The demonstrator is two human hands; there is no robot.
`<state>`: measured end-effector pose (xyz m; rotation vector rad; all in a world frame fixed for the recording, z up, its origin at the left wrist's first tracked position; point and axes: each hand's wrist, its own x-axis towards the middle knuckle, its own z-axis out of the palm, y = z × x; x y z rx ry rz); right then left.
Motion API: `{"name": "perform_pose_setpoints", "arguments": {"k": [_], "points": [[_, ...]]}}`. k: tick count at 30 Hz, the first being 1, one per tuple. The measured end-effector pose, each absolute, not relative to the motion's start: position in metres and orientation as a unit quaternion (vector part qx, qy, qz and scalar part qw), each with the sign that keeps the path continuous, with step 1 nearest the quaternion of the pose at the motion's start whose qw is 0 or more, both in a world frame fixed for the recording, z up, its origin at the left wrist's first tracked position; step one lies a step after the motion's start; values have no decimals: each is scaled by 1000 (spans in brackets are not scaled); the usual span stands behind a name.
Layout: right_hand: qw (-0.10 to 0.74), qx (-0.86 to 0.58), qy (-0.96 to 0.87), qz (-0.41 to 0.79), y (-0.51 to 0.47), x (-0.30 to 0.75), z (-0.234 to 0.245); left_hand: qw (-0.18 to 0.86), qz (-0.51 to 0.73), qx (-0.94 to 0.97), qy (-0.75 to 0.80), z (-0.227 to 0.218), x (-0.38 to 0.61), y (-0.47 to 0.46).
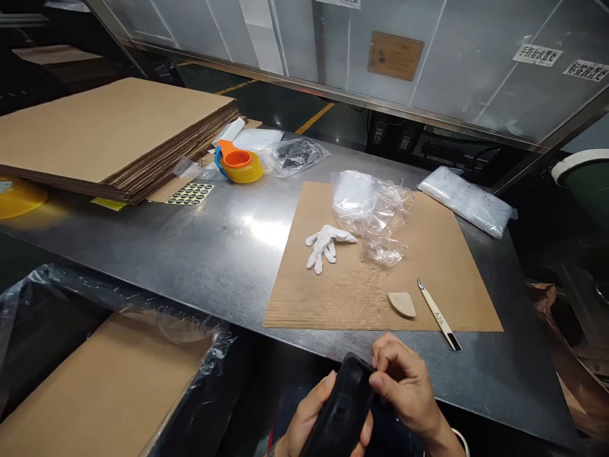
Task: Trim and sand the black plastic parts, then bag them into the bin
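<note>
My left hand [309, 412] is wrapped around a long, black, rounded moulded part [340, 406], held in front of the table's near edge. My right hand [406, 387] is closed in a pinch at the part's upper right edge; whatever lies between its fingertips is too small to make out. Just beyond the hands, a beige wedge-shaped pad [402, 304] rests on a cardboard sheet [304, 304]. To its right lies a craft knife [438, 314] with a pale handle marked A26, its blade pointing away from me. A white glove [326, 244] lies farther back on the cardboard.
Crumpled clear plastic bags [368, 203] cover the cardboard's back part. A wrapped white packet [469, 202] is at right. An orange and yellow tape dispenser [240, 164], a sticker sheet [190, 194] and stacked cardboard [114, 133] stand left. Below left is a plastic-lined box [209, 362].
</note>
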<state>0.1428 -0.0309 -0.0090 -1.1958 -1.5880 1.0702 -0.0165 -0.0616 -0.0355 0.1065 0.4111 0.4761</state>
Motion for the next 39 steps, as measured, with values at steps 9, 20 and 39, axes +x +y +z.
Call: {"name": "perform_pose_setpoints", "arguments": {"k": [9, 20, 39], "points": [[248, -740, -617, 96, 21, 248, -46, 866, 426, -49, 257, -6, -23, -22], [160, -737, -654, 67, 3, 244, -32, 783, 511, -67, 349, 2, -25, -11], [128, -461, -877, -40, -74, 134, 21, 700, 592, -44, 396, 4, -32, -20]]}}
